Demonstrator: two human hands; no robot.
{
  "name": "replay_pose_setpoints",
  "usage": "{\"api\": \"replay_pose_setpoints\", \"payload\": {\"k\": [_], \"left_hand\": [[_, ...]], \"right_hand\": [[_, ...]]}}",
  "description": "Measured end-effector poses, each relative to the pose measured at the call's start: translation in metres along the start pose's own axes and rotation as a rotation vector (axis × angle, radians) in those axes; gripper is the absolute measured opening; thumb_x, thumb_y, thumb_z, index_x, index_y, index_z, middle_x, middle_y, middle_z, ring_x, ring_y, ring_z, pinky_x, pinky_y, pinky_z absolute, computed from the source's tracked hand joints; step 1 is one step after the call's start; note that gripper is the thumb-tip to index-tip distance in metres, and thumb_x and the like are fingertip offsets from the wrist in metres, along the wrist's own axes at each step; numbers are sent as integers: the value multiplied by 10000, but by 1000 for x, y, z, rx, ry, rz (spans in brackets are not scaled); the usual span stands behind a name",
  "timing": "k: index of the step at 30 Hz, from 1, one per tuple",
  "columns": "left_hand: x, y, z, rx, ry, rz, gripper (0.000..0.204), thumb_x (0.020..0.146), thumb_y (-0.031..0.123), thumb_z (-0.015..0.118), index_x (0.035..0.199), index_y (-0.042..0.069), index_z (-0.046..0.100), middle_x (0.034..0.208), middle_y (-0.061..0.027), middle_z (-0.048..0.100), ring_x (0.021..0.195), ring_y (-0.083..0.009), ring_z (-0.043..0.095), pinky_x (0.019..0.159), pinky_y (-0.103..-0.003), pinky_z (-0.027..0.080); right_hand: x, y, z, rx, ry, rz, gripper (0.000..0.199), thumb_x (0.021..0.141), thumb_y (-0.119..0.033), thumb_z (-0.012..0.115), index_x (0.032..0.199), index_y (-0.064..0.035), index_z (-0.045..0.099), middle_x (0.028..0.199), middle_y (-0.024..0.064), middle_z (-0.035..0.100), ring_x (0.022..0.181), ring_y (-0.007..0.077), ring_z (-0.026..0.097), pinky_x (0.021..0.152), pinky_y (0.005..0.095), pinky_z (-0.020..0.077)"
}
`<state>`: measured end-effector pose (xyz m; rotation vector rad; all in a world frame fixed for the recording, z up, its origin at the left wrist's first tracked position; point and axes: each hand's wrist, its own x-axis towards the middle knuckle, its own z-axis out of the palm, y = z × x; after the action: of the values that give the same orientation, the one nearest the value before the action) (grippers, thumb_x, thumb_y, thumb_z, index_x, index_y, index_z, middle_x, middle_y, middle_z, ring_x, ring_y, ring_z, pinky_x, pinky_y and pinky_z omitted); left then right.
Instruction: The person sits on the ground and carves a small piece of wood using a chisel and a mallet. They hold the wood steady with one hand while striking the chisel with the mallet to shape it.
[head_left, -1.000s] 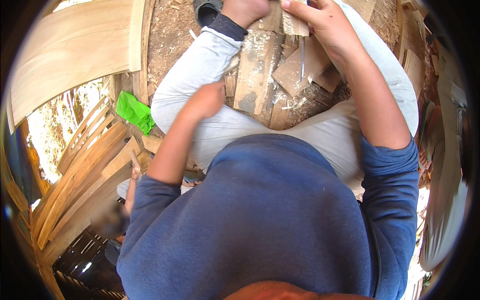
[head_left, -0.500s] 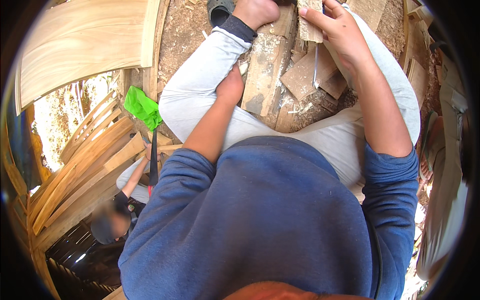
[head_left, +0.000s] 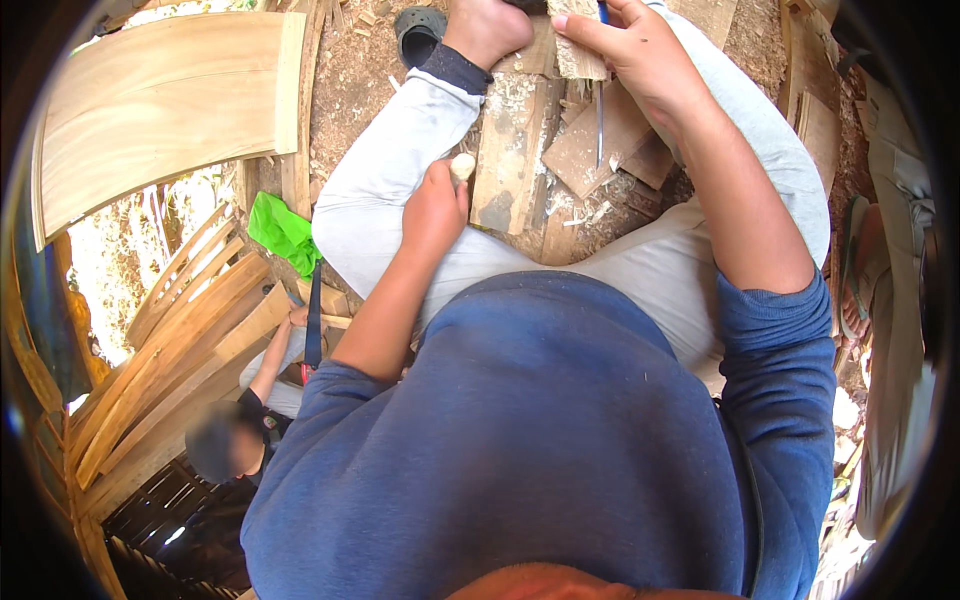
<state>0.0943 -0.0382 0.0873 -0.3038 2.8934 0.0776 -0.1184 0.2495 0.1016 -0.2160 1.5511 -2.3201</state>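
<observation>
Left hand (head_left: 432,208) is curled tight around a pale wooden handle (head_left: 462,165), resting on the thigh beside the plank (head_left: 508,160), seemingly kept ready. Right hand (head_left: 640,60) pinches a small wood block (head_left: 578,50) between thumb and fingers, steadying it above the scrap boards, a thin blue tool (head_left: 601,110) hanging just below.

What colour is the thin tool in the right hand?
Blue: the thin tool hangs from the right hand, showing best in the head view.
</observation>
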Motion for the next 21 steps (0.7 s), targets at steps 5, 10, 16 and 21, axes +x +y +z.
{"api": "replay_pose_setpoints", "payload": {"k": [5, 10, 16, 21], "left_hand": [[-20, 15, -22, -88, 234, 270, 461, 932, 134, 775, 1318, 12, 554, 1249, -192, 745, 985, -385, 766, 793, -458, 622], [-22, 25, -33, -238, 376, 423, 548, 879, 84, 805, 1351, 22, 534, 1336, -166, 750, 1066, -345, 785, 840, -392, 634], [-20, 33, -45, -247, 433, 510, 560, 863, 88, 820, 1340, 27, 533, 1360, -164, 738, 1101, -338, 762, 907, -410, 607], [-20, 35, -48, -374, 463, 545, 563, 847, 143, 851, 1322, 45, 564, 1279, -160, 734, 1123, -364, 720, 961, -441, 564]], "right_hand": [[1, 2, 2, 45, -5, 31, 481, 959, -130, 816, 1379, 31, 645, 1230, 97, 733, 1095, 171, 696, 963, 307, 562], [-1, 4, 6, 45, 3, 35, 437, 973, -97, 790, 1371, 17, 648, 1230, 90, 720, 1109, 160, 681, 989, 302, 552], [2, 5, 9, 285, 47, 92, 328, 1017, -86, 720, 1330, -6, 665, 1172, 90, 738, 1041, 198, 720, 945, 354, 591], [23, 15, -15, 611, 152, 301, 268, 1097, -240, 588, 1216, -22, 689, 1030, 117, 781, 937, 248, 759, 890, 402, 620]]}}
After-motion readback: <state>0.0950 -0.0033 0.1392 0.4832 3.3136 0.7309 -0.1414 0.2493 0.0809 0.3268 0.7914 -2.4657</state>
